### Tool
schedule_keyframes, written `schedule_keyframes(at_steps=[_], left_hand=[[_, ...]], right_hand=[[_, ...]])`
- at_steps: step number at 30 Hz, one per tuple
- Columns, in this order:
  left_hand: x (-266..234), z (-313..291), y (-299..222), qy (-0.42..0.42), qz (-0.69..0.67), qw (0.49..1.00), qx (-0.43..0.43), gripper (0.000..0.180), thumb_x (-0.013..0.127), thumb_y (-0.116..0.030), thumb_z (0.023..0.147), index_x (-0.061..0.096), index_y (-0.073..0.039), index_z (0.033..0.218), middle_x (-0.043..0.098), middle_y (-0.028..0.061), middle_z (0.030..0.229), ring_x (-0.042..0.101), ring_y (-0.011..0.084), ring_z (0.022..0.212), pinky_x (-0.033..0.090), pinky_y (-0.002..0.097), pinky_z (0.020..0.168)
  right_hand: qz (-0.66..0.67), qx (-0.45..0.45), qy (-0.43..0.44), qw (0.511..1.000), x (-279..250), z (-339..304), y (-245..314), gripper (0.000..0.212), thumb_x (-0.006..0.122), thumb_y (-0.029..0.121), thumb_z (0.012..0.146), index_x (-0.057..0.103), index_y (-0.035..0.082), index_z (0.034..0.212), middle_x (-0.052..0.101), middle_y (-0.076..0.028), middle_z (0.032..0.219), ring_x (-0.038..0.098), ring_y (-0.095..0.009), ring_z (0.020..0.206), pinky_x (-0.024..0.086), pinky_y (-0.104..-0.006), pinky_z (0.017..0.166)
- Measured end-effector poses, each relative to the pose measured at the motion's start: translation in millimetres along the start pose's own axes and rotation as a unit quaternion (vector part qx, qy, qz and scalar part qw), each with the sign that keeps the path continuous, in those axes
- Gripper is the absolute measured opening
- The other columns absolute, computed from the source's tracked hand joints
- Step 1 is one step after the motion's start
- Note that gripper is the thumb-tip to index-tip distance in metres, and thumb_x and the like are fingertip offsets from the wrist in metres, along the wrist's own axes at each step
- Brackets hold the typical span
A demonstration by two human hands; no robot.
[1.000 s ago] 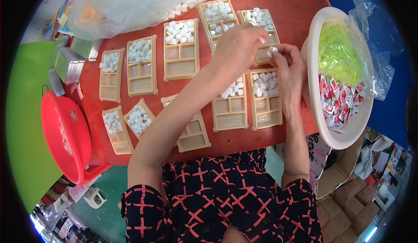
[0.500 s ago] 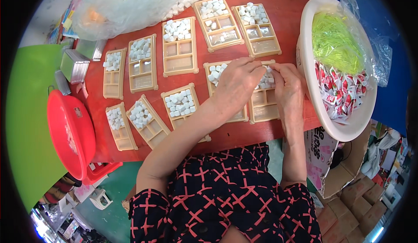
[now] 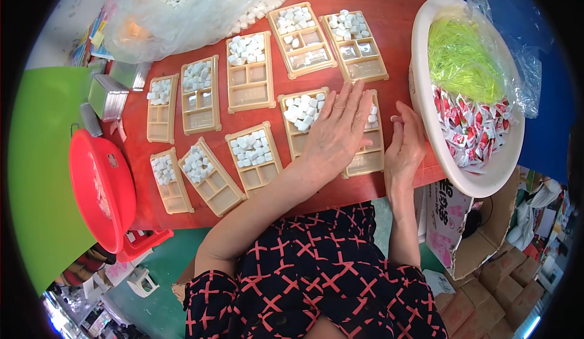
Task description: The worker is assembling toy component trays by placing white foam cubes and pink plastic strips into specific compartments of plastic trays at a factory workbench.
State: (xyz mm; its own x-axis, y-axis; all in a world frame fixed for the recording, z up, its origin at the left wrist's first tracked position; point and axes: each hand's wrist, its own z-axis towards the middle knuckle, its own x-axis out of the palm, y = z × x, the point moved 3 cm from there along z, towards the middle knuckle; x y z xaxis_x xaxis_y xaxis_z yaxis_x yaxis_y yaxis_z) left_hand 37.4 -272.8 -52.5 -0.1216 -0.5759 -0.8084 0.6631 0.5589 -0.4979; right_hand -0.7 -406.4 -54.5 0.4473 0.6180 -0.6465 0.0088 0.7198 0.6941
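My left hand (image 3: 340, 123) lies flat with its fingers stretched out over two beige compartment trays at the table's near right. It partly covers the white cubes (image 3: 302, 113) in the left tray and most of those in the right tray (image 3: 364, 164). Beside that right tray, my right hand (image 3: 404, 147) is held with loosely curled fingers apart, and nothing shows in it. Similar trays stand in two rows, each with small white cubes (image 3: 247, 48) in its large far compartment. One tray (image 3: 304, 56) also has a few cubes in a small compartment.
At the right, a large cream basin (image 3: 471, 184) holds green shredded strands (image 3: 465, 62) and red-and-white wrapped packets (image 3: 471, 129). A clear bag (image 3: 225, 17) of white cubes lies at the far left. A red basin (image 3: 125, 184) stands by the table's left edge.
My left hand has opened from a pinch and flattened over the trays. My right hand has drawn away from the right tray's cubes toward the cream basin and loosened.
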Motion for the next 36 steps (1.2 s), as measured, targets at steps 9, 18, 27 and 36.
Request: schedule_keyframes(at_steps=[9, 18, 27, 36], left_hand=[[15, -6, -3, 0.048, 0.025, 0.997, 0.046, 0.065, 0.062, -0.022, 0.077, 0.037, 0.009, 0.128, 0.031, 0.0228, 0.140, 0.027, 0.0348, 0.133, 0.023, 0.0428, 0.109], [-9, -3, -4, -0.040, -0.047, 0.998, 0.023, 0.063, 0.070, -0.012, 0.069, 0.044, 0.006, 0.123, 0.035, 0.0226, 0.137, 0.033, 0.0352, 0.130, 0.032, 0.0436, 0.104], [-87, 26, 101, -0.204, 0.083, 0.970, -0.100, 0.015, 0.060, -0.002, 0.073, 0.062, -0.002, 0.088, 0.056, 0.0130, 0.092, 0.055, 0.0315, 0.088, 0.047, 0.0420, 0.077], [-69, 74, 155, -0.159, 0.025, 0.969, -0.187, 0.014, 0.065, -0.008, 0.075, 0.064, -0.004, 0.089, 0.060, 0.0122, 0.090, 0.061, 0.0319, 0.080, 0.049, 0.0400, 0.071]], right_hand=[[-0.252, -0.084, 0.036, 0.964, -3, -1, 3, 0.025, 0.055, -0.008, 0.074, 0.061, -0.002, 0.098, 0.060, -0.017, 0.100, 0.059, -0.032, 0.089, 0.051, -0.0371, 0.072], [0.118, -0.028, 0.002, 0.993, 2, 12, 21, 0.013, 0.057, -0.011, 0.077, 0.061, -0.002, 0.085, 0.061, -0.006, 0.081, 0.057, -0.014, 0.076, 0.047, -0.0262, 0.068], [0.157, -0.085, 0.020, 0.984, 79, 122, 74, 0.007, 0.063, 0.002, 0.077, 0.061, -0.002, 0.082, 0.059, -0.002, 0.070, 0.051, -0.006, 0.062, 0.043, -0.0221, 0.058], [0.144, 0.034, 0.232, 0.961, 144, 188, 56, 0.010, 0.062, 0.006, 0.080, 0.065, -0.002, 0.083, 0.058, -0.001, 0.064, 0.049, -0.005, 0.055, 0.041, -0.0216, 0.050]])
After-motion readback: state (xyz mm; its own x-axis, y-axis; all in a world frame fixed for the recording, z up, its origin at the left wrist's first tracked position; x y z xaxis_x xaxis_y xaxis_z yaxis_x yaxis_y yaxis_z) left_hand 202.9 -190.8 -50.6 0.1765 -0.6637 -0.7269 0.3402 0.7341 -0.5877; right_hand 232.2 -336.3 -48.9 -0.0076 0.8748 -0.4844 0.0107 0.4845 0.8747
